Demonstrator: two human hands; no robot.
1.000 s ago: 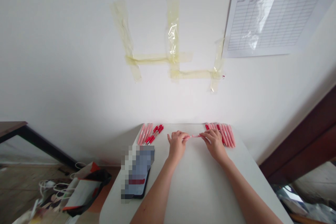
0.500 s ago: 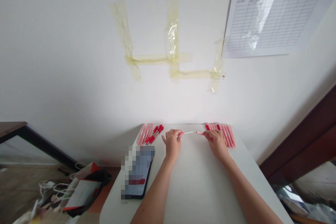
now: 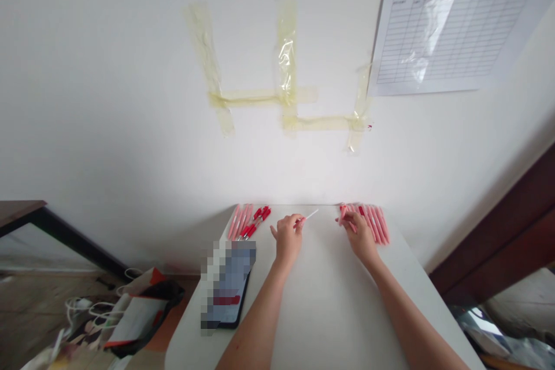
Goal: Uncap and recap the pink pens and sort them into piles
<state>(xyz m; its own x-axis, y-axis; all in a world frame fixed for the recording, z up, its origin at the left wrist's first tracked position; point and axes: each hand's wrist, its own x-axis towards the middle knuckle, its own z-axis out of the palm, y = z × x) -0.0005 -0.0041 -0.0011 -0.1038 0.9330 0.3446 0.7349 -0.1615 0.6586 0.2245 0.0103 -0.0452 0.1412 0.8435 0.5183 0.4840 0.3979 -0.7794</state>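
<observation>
My left hand is closed in a pinch on a pink pen part, from which a thin white pen refill sticks out, slanting up to the right. Across a gap, my right hand pinches a pink pen barrel, held nearly upright. Beside and behind that hand lies a row of pink pens, some with red parts. To the left of my left hand are several red pen pieces and more pink pens. Both hands hover over the far part of the white table.
A phone, partly pixelated, lies on the table's left side. The wall rises right behind the table, with yellowed tape and a printed sheet on it. Bags and cables sit on the floor at left.
The pink barrel in my right hand has turned from pointing left to nearly upright. The white refill in my left hand has tilted upward, and that hand has shifted slightly right.
</observation>
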